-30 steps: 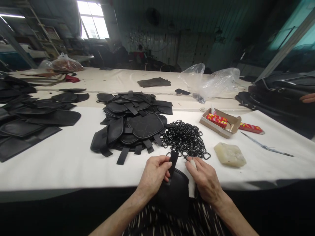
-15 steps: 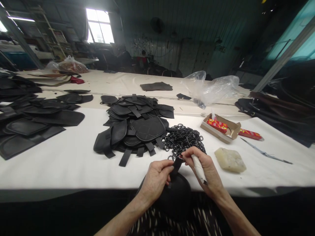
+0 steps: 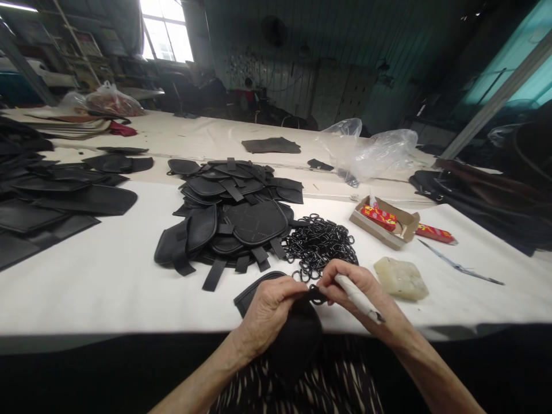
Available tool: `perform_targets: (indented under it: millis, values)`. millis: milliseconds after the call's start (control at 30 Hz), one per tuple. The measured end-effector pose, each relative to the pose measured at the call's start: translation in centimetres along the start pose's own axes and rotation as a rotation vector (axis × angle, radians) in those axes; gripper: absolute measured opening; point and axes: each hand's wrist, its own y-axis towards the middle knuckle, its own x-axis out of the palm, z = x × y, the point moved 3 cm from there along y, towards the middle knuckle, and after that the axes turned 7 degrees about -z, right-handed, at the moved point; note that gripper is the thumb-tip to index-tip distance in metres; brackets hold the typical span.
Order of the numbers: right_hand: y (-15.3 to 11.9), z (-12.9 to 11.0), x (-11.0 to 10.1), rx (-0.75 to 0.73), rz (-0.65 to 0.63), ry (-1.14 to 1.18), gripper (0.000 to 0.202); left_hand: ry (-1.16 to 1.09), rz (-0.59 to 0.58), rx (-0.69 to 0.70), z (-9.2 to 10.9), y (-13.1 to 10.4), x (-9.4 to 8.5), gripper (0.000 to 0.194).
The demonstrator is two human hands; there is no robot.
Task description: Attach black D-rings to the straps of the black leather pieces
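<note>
A black leather piece (image 3: 297,336) with a stitched edge hangs over the table's front edge toward my lap. My left hand (image 3: 269,310) pinches its short strap between thumb and fingers. At the strap's end is a black metal ring (image 3: 317,294), held by the fingertips of my right hand (image 3: 360,290). That same hand also keeps a white tube (image 3: 360,299) with a dark tip tucked in the palm. Just beyond my fingers lies a heap of black metal rings (image 3: 321,244). How the strap and ring meet is partly hidden by my fingers.
Stacked black leather pieces with straps (image 3: 233,218) lie left of the rings, more leather pieces (image 3: 64,190) farther left. On the right are a cardboard box (image 3: 383,230) with red packets, a yellowish block (image 3: 401,279) and a thin pointed tool (image 3: 459,264). Clear plastic bags (image 3: 379,152) lie behind.
The strap end has tipped down from upright, and the ring now shows between my fingertips. The leather piece has turned, with a flap now on the table. The white tube has tilted flatter.
</note>
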Motion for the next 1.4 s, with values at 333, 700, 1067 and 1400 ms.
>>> perform_targets:
  millis: [333, 700, 1067, 1400]
  values:
    - [0.1, 0.9, 2.0, 0.027, 0.06, 0.187, 0.01, -0.166, 0.048, -0.227, -0.7, -0.6, 0.1, 0.02]
    - [-0.9, 1.3, 4.8, -0.028, 0.445, 0.128, 0.009, -0.358, 0.242, -0.384, -0.5, -0.1, 0.4, 0.018]
    - [-0.5, 2.7, 6.2, -0.263, 0.504, -0.162, 0.005, -0.293, 0.298, -0.37, -0.6, -0.5, 0.9, 0.014]
    - [-0.5, 2.0, 5.5, -0.083, 0.423, -0.142, 0.004, -0.403, 0.307, -0.33, 0.0, -1.0, 1.2, 0.009]
